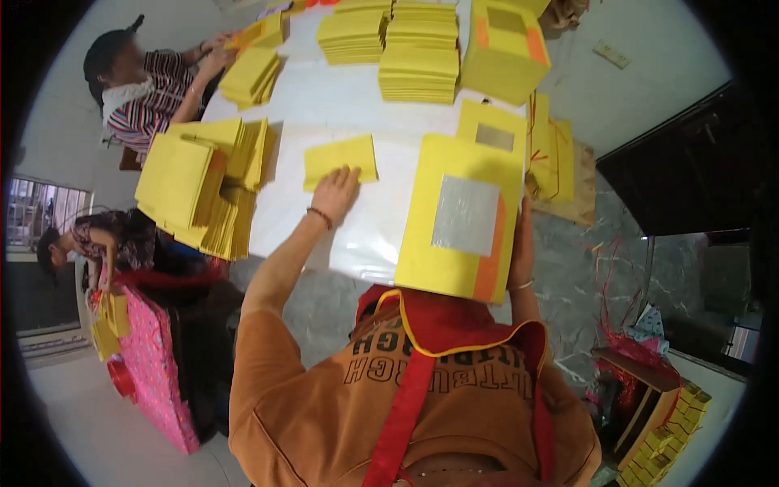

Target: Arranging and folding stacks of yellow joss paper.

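Left fingers (350,173) rest flat on paper (339,156) near yellow stacks (174,178); a bag (422,231) obscures right hand's (522,247) grip.

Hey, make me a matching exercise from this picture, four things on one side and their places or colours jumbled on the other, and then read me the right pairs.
Things:
1. Left hand
2. Right hand
3. Apron
4. Cap

Places and colours:
A. Red with yellow edging
B. Resting on the small flat yellow piece
C. Black, at the upper left of the picture
D. At the right edge of the large yellow piece with a grey window

Right pairs: 1-B, 2-D, 3-A, 4-C.
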{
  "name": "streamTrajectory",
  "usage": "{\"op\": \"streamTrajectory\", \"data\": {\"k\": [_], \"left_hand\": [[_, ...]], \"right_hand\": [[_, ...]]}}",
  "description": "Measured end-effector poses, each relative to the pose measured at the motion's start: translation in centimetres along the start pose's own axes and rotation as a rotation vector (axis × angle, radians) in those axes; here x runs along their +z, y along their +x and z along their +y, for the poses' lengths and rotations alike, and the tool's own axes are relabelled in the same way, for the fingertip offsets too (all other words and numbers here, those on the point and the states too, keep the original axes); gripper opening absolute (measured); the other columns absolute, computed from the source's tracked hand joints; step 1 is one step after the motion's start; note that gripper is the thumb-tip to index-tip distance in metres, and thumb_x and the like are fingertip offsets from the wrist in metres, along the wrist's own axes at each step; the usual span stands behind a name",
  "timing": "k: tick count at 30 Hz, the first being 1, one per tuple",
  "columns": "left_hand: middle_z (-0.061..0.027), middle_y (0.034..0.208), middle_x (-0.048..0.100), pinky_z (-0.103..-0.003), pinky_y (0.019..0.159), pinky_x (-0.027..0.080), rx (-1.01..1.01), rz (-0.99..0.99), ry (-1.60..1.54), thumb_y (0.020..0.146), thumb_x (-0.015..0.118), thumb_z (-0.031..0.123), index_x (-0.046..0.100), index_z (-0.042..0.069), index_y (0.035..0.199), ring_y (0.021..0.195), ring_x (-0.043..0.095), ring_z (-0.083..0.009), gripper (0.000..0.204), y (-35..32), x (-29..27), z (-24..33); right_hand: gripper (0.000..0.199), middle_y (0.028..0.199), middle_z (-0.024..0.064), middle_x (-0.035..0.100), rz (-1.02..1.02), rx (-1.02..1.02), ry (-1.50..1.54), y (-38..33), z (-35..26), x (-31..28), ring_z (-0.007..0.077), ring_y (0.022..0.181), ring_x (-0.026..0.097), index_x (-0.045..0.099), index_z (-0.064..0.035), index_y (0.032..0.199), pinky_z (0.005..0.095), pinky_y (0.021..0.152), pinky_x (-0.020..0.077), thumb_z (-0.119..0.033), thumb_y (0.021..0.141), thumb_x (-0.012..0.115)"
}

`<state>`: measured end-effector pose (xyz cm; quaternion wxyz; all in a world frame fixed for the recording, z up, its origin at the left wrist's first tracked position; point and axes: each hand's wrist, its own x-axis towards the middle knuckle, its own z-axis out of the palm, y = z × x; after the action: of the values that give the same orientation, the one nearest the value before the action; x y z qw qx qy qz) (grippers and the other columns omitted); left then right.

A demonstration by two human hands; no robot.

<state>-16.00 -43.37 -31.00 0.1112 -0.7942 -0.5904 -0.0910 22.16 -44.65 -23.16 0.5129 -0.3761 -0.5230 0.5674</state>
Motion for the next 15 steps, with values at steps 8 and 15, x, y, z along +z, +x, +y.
{"op": "streamTrajectory", "data": {"k": [8, 15], "left_hand": [[-0.0159, 0.112, 0.058, -0.040, 0.085, 0.044, 0.226, 0.048, -0.191, 0.082, 0.056, 0.012, 0.053, 0.004, 0.115, 0.100, 0.055, -0.0308, 0.034, 3.0, -0.8, 2.4], [-0.0110, 0.119, 0.053, -0.040, 0.089, 0.041, 0.183, -0.036, -0.174, 0.084, 0.054, 0.016, 0.053, 0.009, 0.114, 0.110, 0.049, -0.0281, 0.030, 2.5, -0.3, 1.6]], "right_hand": [[0.069, 0.149, 0.0123, 0.010, -0.002, 0.111, 0.179, -0.1, -0.3, 0.5, 0.0245, 0.137, 0.012, 0.005, -0.0061, 0.143, 0.0372, 0.110, 0.0148, -0.048, 0.095, 0.029], [0.077, 0.149, 0.0106, 0.011, -0.033, -0.117, -0.023, 1.1, -1.1, -0.4, 0.0237, 0.137, 0.015, 0.009, -0.0049, 0.143, 0.0398, 0.110, 0.0137, -0.052, 0.090, 0.038]]}}
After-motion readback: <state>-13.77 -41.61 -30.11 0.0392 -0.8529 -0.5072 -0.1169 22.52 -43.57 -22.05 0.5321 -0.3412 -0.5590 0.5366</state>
